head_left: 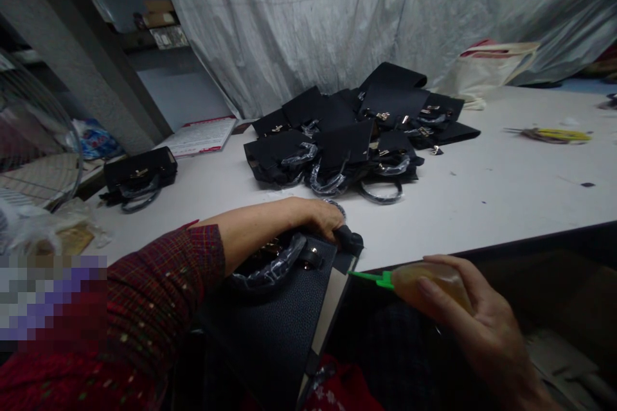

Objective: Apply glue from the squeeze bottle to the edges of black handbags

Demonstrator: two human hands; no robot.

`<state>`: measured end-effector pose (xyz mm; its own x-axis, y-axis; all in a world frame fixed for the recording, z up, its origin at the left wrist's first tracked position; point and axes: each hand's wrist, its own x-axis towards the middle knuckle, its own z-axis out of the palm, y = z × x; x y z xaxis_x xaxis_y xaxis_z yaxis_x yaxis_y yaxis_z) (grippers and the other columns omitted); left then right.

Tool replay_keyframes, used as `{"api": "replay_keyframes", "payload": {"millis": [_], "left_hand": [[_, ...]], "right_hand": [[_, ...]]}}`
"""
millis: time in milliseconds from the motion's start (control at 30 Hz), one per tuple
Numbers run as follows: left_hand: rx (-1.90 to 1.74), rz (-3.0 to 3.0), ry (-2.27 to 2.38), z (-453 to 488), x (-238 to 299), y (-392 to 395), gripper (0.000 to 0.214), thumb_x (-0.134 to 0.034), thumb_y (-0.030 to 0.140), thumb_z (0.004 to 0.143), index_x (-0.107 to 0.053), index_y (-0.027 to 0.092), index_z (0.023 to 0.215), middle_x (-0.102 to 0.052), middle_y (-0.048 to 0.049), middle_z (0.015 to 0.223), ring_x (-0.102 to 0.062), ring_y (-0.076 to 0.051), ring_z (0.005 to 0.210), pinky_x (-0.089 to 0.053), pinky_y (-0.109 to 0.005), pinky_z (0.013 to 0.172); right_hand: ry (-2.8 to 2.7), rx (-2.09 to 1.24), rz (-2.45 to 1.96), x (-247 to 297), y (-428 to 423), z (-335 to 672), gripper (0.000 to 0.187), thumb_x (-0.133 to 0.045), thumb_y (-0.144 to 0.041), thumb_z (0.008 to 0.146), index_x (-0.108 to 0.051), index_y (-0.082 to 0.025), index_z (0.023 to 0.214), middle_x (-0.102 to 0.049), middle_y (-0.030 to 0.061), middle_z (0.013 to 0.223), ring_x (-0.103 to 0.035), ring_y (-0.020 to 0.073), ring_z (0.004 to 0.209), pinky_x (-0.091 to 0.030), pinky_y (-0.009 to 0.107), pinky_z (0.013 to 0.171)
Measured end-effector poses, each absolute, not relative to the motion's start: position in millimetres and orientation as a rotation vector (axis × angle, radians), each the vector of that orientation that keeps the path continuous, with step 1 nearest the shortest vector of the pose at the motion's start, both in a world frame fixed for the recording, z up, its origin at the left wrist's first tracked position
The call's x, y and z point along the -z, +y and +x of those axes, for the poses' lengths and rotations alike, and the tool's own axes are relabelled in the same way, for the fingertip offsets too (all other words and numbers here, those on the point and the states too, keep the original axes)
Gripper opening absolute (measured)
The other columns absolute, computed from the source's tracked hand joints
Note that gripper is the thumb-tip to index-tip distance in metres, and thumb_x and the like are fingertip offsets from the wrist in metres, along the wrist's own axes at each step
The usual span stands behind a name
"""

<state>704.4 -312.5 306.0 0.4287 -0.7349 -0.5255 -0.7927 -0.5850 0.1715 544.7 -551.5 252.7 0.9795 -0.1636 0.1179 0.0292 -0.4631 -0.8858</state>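
My left hand (315, 217) rests on the top of a black handbag (279, 308) that lies at the near edge of the white table (482, 199), its fingers curled over the bag's upper corner beside the plastic-wrapped handle (270, 266). My right hand (477, 321) grips a small yellowish squeeze bottle (429, 279) with a green nozzle (371, 277). The nozzle tip points at the bag's right edge, just short of it.
A heap of several black handbags (357, 135) with wrapped handles lies mid-table. A single black bag (139, 176) sits at the left. A cream tote (486, 67) stands at the back right before a grey curtain. Yellow-handled tools (554, 135) lie far right.
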Motion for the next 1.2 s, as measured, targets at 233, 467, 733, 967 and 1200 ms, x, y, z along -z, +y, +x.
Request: {"api": "replay_keyframes", "payload": {"millis": [233, 467, 733, 967, 1200], "left_hand": [[-0.898, -2.555, 1.379, 704, -307, -312, 0.019, -0.071, 0.034, 0.082, -0.079, 0.018, 0.090, -0.069, -0.0011, 0.070, -0.051, -0.013, 0.060, -0.036, -0.025, 0.057], [-0.915, -2.571, 1.306, 697, -317, -315, 0.018, -0.070, 0.033, 0.083, -0.078, 0.019, 0.091, -0.069, 0.0003, 0.071, -0.052, -0.012, 0.061, -0.036, -0.023, 0.059], [-0.935, -2.596, 1.270, 695, -319, -316, 0.020, -0.070, 0.033, 0.083, -0.078, 0.017, 0.091, -0.069, -0.0012, 0.071, -0.051, -0.013, 0.061, -0.037, -0.025, 0.061], [-0.955, -2.625, 1.303, 698, -315, -313, 0.019, -0.069, 0.032, 0.083, -0.078, 0.019, 0.094, -0.067, 0.0004, 0.070, -0.050, -0.012, 0.062, -0.036, -0.024, 0.060], [-1.003, -2.667, 1.308, 699, -312, -311, 0.016, -0.069, 0.030, 0.081, -0.077, 0.017, 0.085, -0.062, 0.0026, 0.063, -0.047, -0.011, 0.057, -0.036, -0.024, 0.060]], "right_hand": [[0.174, 0.320, -2.061, -249, -551, 550, 0.052, -0.063, -0.067, 0.076, -0.065, -0.025, 0.106, -0.071, 0.0064, 0.095, -0.067, 0.0280, 0.081, -0.054, 0.039, 0.070], [-0.043, 0.072, -2.016, -249, -554, 544, 0.048, -0.065, -0.062, 0.078, -0.065, -0.024, 0.107, -0.073, 0.0044, 0.093, -0.071, 0.0265, 0.078, -0.057, 0.034, 0.065], [0.005, 0.072, -2.043, -245, -556, 537, 0.050, -0.065, -0.064, 0.078, -0.064, -0.024, 0.107, -0.073, 0.0042, 0.093, -0.070, 0.0261, 0.078, -0.057, 0.033, 0.063], [0.124, 0.244, -2.020, -240, -554, 533, 0.048, -0.066, -0.062, 0.077, -0.065, -0.025, 0.107, -0.072, 0.0029, 0.092, -0.069, 0.0237, 0.075, -0.057, 0.029, 0.060], [0.090, 0.186, -1.980, -243, -547, 528, 0.043, -0.066, -0.057, 0.079, -0.066, -0.025, 0.107, -0.072, 0.0029, 0.095, -0.069, 0.0232, 0.077, -0.057, 0.029, 0.063]]}}
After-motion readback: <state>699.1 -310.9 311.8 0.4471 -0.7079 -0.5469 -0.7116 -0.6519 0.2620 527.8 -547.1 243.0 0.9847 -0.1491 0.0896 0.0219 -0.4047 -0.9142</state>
